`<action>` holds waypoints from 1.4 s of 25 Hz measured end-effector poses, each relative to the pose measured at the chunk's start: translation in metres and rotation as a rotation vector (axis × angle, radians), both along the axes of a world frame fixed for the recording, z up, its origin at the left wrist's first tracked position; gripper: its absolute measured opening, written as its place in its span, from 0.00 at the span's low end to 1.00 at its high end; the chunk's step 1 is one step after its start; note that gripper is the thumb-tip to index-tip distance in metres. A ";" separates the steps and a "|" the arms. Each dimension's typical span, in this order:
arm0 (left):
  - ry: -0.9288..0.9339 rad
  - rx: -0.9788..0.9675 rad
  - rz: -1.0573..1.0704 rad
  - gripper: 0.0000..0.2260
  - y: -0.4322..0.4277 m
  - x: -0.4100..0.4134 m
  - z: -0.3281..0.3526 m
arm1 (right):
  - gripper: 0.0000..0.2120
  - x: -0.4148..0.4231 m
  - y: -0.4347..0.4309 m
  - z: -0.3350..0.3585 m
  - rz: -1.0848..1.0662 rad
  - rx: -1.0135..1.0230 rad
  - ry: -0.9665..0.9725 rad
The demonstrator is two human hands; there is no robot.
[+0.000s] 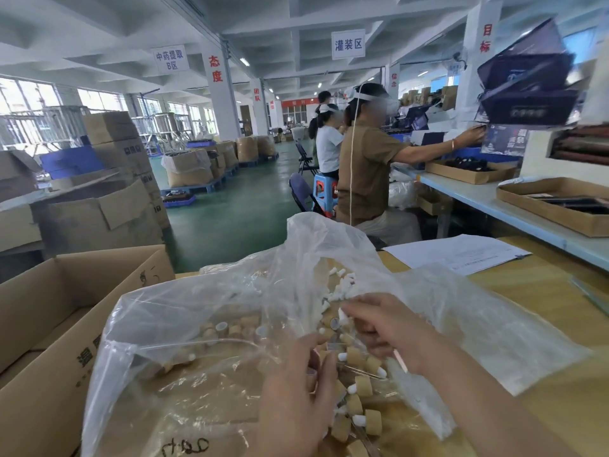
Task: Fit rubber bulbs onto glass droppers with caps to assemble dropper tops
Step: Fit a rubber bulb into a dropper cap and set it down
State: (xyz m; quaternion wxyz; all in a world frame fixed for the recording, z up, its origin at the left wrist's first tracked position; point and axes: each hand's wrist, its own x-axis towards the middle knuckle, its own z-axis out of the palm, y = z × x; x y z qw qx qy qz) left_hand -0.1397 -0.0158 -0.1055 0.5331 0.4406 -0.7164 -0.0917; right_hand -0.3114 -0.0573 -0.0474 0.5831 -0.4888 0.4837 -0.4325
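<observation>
Two clear plastic bags lie open on the wooden table. The left bag holds tan caps, the far bag white rubber bulbs. Finished dropper tops, tan collars tipped white, pile between the hands. The right hand pinches a white bulb; the left hand curls round a tan cap.

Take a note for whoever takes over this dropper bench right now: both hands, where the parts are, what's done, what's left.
Left hand grips what looks like a tan cylindrical cap; right hand pinches a white rubber bulb.
Loose white bulbs and loose tan caps lie in clear plastic bags.
Done: a pile of assembled dropper tops by the hands.
Left: many loose parts to fit.
</observation>
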 end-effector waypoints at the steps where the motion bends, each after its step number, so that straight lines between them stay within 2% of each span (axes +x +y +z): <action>1: 0.009 0.007 -0.047 0.09 0.004 -0.008 -0.004 | 0.17 0.000 0.008 -0.003 0.031 0.023 -0.058; 5: 0.084 0.062 -0.171 0.18 0.003 -0.013 -0.005 | 0.14 0.002 0.022 -0.009 0.036 0.092 -0.200; 8: 0.122 0.181 -0.114 0.23 -0.005 -0.005 -0.004 | 0.16 0.007 0.021 -0.013 -0.084 0.151 -0.559; 10: 0.112 0.201 -0.090 0.18 -0.004 -0.005 -0.007 | 0.16 0.012 0.017 -0.019 -0.262 0.137 -0.733; 14: 0.086 0.202 -0.201 0.09 -0.002 -0.006 -0.009 | 0.14 0.017 0.015 -0.026 -0.377 0.026 -0.732; 16: 0.057 0.222 -0.216 0.10 -0.004 -0.006 -0.011 | 0.13 0.015 0.016 -0.024 -0.345 -0.003 -0.735; 19: 0.103 0.230 -0.216 0.10 -0.003 -0.008 -0.011 | 0.16 0.017 0.020 -0.025 -0.206 -0.021 -0.582; 22: 0.090 0.136 -0.135 0.20 -0.004 -0.009 -0.010 | 0.17 0.020 0.026 -0.027 -0.028 0.037 -0.357; 24: 0.042 0.029 -0.071 0.23 -0.007 -0.009 -0.008 | 0.16 0.022 0.027 -0.027 0.053 0.099 -0.280; 27: 0.020 -0.124 -0.035 0.16 -0.006 -0.009 -0.002 | 0.15 0.020 0.028 -0.026 0.151 0.146 -0.207; 29: 0.048 -0.140 -0.019 0.11 -0.005 -0.009 0.000 | 0.13 0.021 0.028 -0.026 0.171 0.154 -0.142; 32: 0.069 -0.100 0.015 0.03 -0.005 -0.008 0.001 | 0.16 0.025 0.027 -0.027 0.112 0.137 -0.225; 35: 0.062 0.009 0.063 0.14 -0.007 -0.004 -0.003 | 0.18 0.021 0.025 -0.021 -0.017 0.061 -0.541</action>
